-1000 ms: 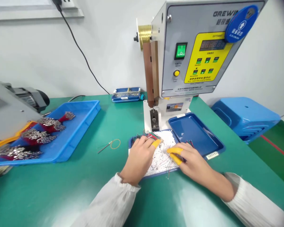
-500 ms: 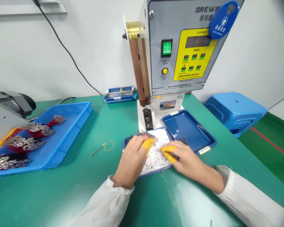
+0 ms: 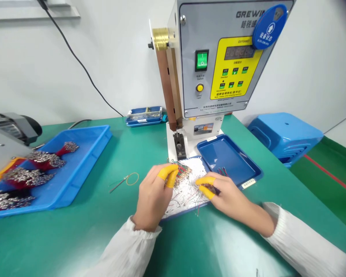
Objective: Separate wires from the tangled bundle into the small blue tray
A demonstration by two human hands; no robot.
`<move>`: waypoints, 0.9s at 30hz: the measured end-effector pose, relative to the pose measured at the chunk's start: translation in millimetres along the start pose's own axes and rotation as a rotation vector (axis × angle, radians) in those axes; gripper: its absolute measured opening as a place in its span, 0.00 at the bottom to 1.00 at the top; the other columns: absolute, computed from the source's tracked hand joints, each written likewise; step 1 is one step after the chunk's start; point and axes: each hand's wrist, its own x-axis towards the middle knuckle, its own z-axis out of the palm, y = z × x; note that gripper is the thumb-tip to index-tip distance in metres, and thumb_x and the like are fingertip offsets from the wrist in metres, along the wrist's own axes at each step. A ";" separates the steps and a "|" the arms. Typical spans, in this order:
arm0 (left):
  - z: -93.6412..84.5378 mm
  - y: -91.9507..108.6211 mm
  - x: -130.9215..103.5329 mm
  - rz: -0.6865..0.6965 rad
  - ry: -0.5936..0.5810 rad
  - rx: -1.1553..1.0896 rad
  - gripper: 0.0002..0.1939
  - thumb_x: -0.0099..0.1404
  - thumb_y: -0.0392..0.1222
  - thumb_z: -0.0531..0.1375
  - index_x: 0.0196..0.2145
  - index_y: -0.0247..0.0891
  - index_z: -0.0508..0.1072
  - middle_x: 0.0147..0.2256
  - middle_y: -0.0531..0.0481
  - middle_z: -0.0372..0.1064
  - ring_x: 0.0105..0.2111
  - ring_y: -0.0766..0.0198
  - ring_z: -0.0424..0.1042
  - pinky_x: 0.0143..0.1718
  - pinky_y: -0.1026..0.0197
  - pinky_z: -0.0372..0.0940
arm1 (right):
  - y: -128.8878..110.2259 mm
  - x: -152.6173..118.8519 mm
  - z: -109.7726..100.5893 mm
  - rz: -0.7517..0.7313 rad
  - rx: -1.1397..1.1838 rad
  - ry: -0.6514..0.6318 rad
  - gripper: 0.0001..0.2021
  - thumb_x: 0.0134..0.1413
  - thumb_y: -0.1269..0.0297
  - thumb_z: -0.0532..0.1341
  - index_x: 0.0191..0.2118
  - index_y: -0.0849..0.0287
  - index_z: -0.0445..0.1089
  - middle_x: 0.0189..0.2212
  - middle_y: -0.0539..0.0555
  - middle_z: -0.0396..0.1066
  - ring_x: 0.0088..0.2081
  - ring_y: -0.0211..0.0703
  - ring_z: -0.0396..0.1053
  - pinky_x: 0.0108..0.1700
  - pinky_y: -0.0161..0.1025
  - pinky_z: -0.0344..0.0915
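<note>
My left hand (image 3: 153, 192) hovers at the left side of a blue tray (image 3: 173, 215) heaped with thin white pieces (image 3: 187, 200). Yellow covers wrap its thumb and finger, which are pinched; whatever lies between the tips is hidden. Beside those tips, a bundle of thin coloured wires (image 3: 184, 173) with coppery ends rests over the white pieces. Across the heap, my right hand (image 3: 229, 194) also has yellow-covered thumb and finger, bent close together. Something dark shows between them, too small to name. Loose wires (image 3: 197, 207) hang over the tray's front rim.
A grey machine (image 3: 187, 96) with a black die block (image 3: 179, 146) stands behind the tray. To its right lies another blue tray (image 3: 233, 154) with a few wires in it. A big blue bin (image 3: 83, 165) holds metal-tipped bundles. Tweezers (image 3: 118, 184) and a yellow ring (image 3: 132, 179) lie left.
My left hand has moved left and slightly back from the heap, uncovering more of the coloured wires. The right hand has stayed nearly in place.
</note>
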 end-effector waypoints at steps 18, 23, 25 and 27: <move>5.1 16.0 -4.2 -0.072 -0.026 -0.298 0.08 0.69 0.31 0.64 0.44 0.40 0.78 0.41 0.48 0.79 0.41 0.60 0.77 0.44 0.58 0.71 | -6.8 -1.7 1.9 -0.030 0.030 0.159 0.13 0.68 0.69 0.61 0.55 0.55 0.75 0.37 0.54 0.72 0.35 0.42 0.69 0.35 0.39 0.68; 13.4 28.0 -16.7 0.037 -0.185 -0.435 0.16 0.69 0.25 0.60 0.49 0.41 0.76 0.45 0.48 0.78 0.44 0.61 0.75 0.48 0.56 0.70 | -6.5 -1.8 1.1 -0.055 0.048 0.142 0.14 0.67 0.70 0.62 0.56 0.54 0.74 0.38 0.54 0.72 0.37 0.41 0.70 0.38 0.38 0.69; 14.8 30.3 -19.7 0.041 -0.211 -0.447 0.19 0.69 0.24 0.59 0.51 0.42 0.75 0.47 0.47 0.78 0.45 0.61 0.75 0.49 0.56 0.70 | -5.1 -1.6 0.7 -0.086 0.058 0.118 0.15 0.68 0.70 0.61 0.57 0.54 0.74 0.42 0.56 0.74 0.42 0.43 0.72 0.43 0.40 0.71; 14.6 32.2 -20.2 0.015 -0.207 -0.463 0.18 0.69 0.24 0.59 0.51 0.42 0.75 0.47 0.47 0.78 0.45 0.60 0.75 0.49 0.56 0.71 | -3.6 -1.2 0.3 -0.092 0.055 0.101 0.16 0.69 0.69 0.61 0.58 0.54 0.73 0.44 0.57 0.74 0.44 0.44 0.73 0.45 0.42 0.72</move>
